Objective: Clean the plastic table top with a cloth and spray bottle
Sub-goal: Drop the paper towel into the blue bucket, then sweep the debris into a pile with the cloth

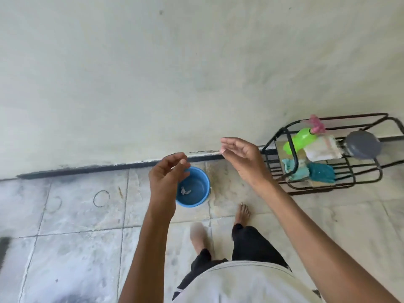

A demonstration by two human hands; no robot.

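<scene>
Both hands were up in front of the person and carrying nothing that could be seen: the left hand (167,174) hung over the blue bucket (200,182) with its fingers loosely curled and the thumb close to the fingertips, and the right hand (239,153) was lifted beside it, palm half turned, fingers relaxed and slightly bent. And the kit? All of it sat untouched, well off to the right in the black wire rack (349,117) on the tiled floor (76,215). The green spray bottle (300,139) with its pink head lay on its side there, a folded white cloth (321,150) just beside it, a dark teal cloth (322,172) and a paler one (302,171) nearer the person, and a grey round lid (363,144) at the far end. A few white scraps (185,191) lay in the bottom of the bucket. No table top showed anywhere in view, only wall (175,73) and floor, so its condition could not be read. By the look of it, the spraying and wiping were all left to do, starting with bottle and cloth being picked up.
</scene>
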